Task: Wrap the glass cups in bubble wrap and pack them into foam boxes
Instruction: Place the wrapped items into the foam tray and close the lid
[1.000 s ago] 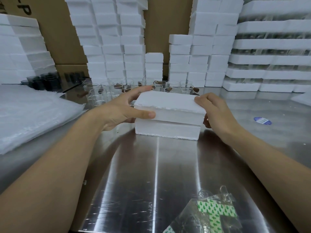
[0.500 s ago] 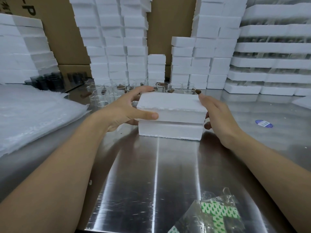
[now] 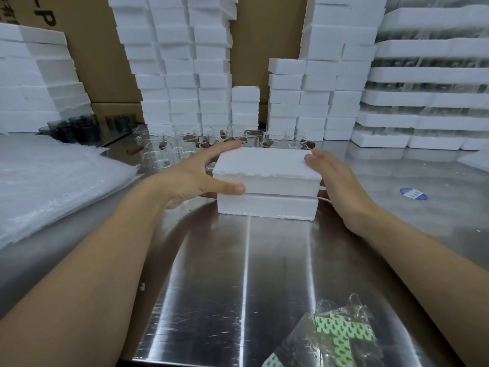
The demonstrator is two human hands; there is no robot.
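A white foam box [image 3: 267, 207] stands on the steel table in the middle, its foam lid [image 3: 264, 165] sitting on top with a thin seam between them. My left hand [image 3: 195, 176] grips the lid's left end, thumb on the front face and fingers over the far edge. Against the lid's right end lies my right hand [image 3: 336, 181], fingers flat along the side. Behind the box stand several clear glass cups [image 3: 254, 136]. A pile of bubble wrap sheets [image 3: 53, 181] lies at the left. Whatever is inside the box is hidden.
Tall stacks of white foam boxes [image 3: 180, 75] line the back, with more stacks at the right [image 3: 423, 102] and left [image 3: 34, 75]. Dark cups [image 3: 76, 128] stand at the back left. A blue sticker [image 3: 413, 193] lies at the right. A plastic bag with green-printed pads [image 3: 341, 337] lies near the front edge.
The lid has settled squarer on the box, and both hands have stayed on its ends. The camera has tilted slightly.
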